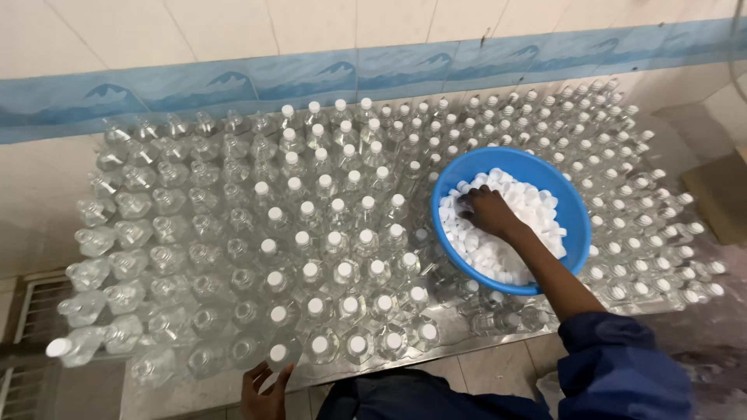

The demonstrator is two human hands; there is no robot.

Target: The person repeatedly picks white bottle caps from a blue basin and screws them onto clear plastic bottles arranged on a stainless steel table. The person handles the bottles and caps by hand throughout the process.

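My right hand [484,210] reaches into a blue plastic bowl [572,210] full of white bottle caps [529,206], fingers buried among them; whether it grips any is hidden. The bowl rests on top of the bottles right of centre. My left hand [264,386] is at the table's front edge, fingers touching a capped clear bottle [278,354] in the nearest row. Clear plastic bottles cover the whole table: the middle and right ones [342,272] wear white caps, the left ones [156,233] stand uncapped.
A steel table [467,362] carries the bottles and stands against a tiled wall with a blue patterned band [233,85]. A metal grate [27,303] lies at the left. A tan box [724,194] sits at the right edge.
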